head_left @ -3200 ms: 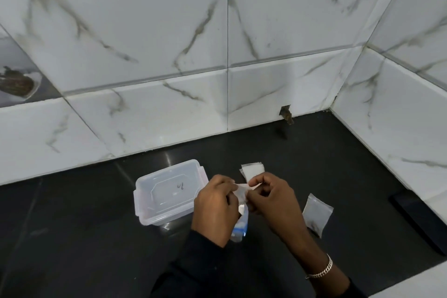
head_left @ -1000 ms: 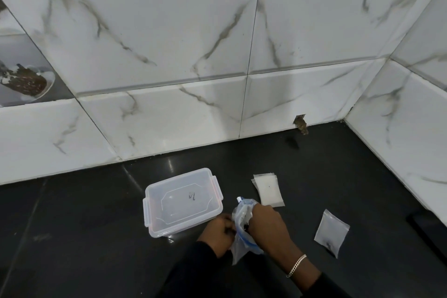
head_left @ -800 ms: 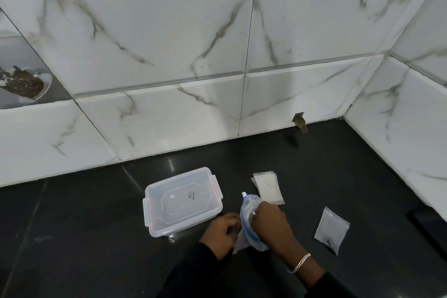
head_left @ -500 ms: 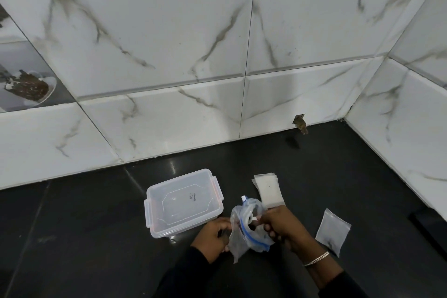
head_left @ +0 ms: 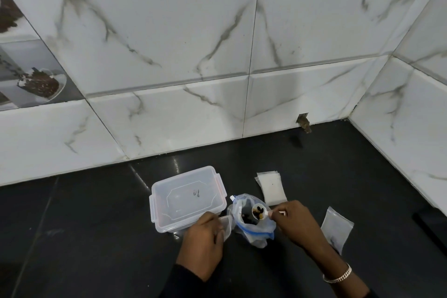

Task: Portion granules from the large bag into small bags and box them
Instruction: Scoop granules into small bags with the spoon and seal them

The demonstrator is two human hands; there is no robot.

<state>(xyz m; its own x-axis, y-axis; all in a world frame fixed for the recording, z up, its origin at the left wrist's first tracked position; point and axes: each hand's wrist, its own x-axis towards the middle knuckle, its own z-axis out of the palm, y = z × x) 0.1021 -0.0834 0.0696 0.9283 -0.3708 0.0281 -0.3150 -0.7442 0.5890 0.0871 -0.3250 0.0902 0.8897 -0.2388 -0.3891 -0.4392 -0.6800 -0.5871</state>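
Observation:
The large clear bag (head_left: 251,227) with a blue zip strip stands open on the black counter, dark granules inside. My right hand (head_left: 296,224) pinches the handle of a small white spoon (head_left: 258,211), its bowl loaded with dark granules just above the bag's mouth. My left hand (head_left: 204,237) holds a small clear bag (head_left: 226,222) to the left of the large bag. A clear plastic box (head_left: 186,197) with its lid on sits behind my left hand.
A stack of empty small bags (head_left: 272,187) lies behind the large bag. One small bag with a few granules (head_left: 336,227) lies at the right. White marble tile walls close the back and right sides. A dark object (head_left: 433,224) sits at the far right edge.
My right hand has drawn the spoon up out of the large bag with granules on it. My left hand has let go of the large bag's side and holds a small bag.

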